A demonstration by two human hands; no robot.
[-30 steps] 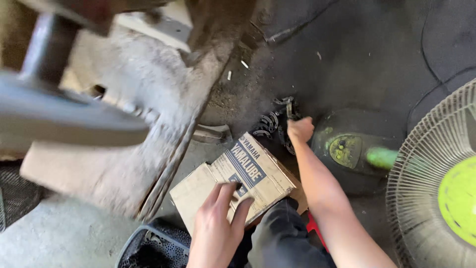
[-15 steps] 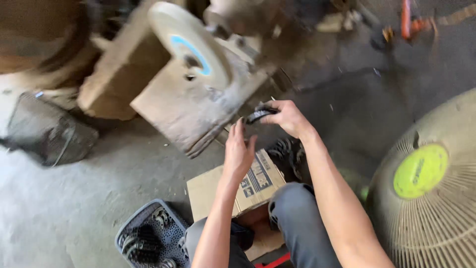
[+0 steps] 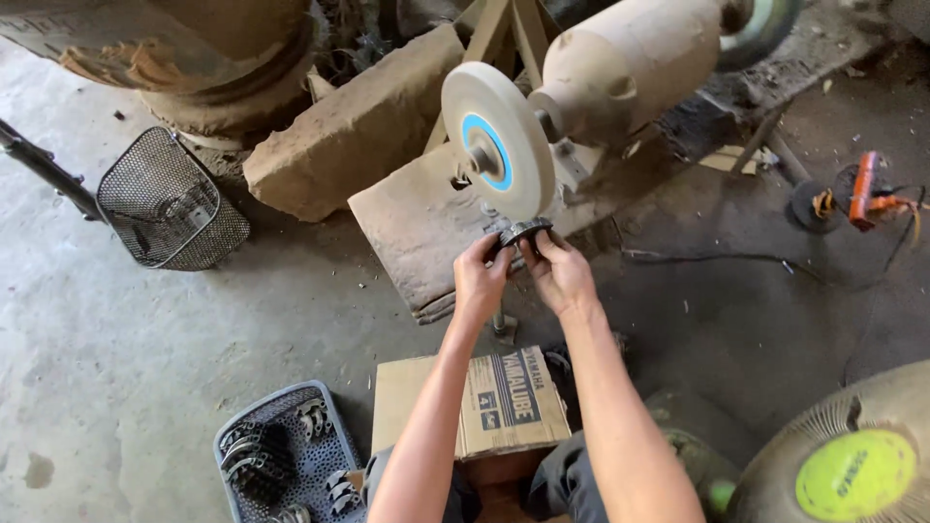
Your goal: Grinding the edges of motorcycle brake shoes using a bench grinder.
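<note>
I've got both hands, left hand (image 3: 481,276) and right hand (image 3: 560,273), fingers clamped on a small dark sprocket (image 3: 523,233) touching the buffing wheel's (image 3: 496,142) bottom edge.

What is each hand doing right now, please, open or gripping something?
Left hand: closed on the dark toothed metal ring under the white buffing wheel.
Right hand: closed on the same ring.

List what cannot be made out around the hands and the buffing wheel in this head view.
- Dark toothed metal part: mostly covered by the left hand and right hand; its full shape is hidden.
- Whether the part touches the white buffing wheel: too close to tell.
- Motor's far wheel: cut off by the top edge.
- Parts in the grey tray: too small, cut off below.
</note>
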